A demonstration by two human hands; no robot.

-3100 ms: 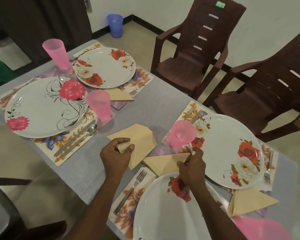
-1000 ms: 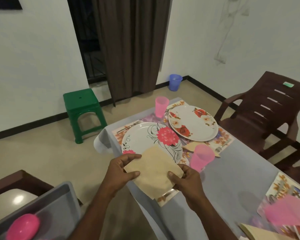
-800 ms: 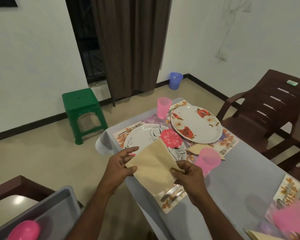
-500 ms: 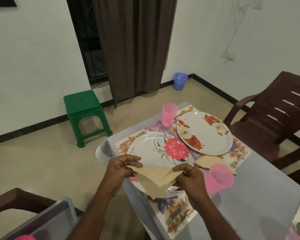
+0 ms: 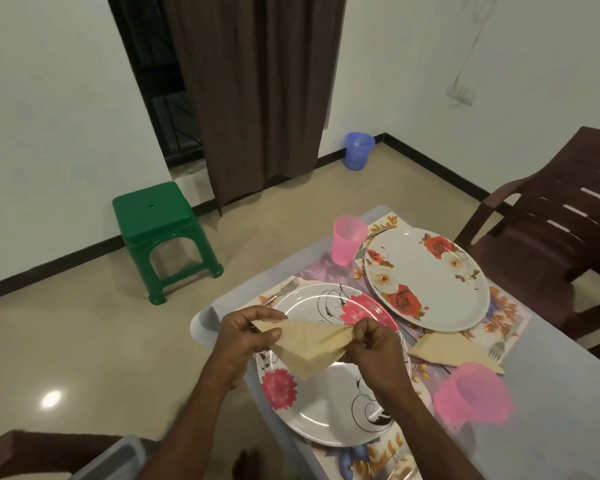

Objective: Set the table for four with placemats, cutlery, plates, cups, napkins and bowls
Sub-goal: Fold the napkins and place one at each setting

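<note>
The beige napkin was folded into a triangle and held in the air above the near plate, the left hand pinching its left corner and the right hand closed on its right corner. A pink cup stood just right of that plate, another folded napkin lay beyond it, and farther off sat a rose-patterned plate with a second pink cup at its left. Off the table, a green stool stood on the floor to the far left.
</note>
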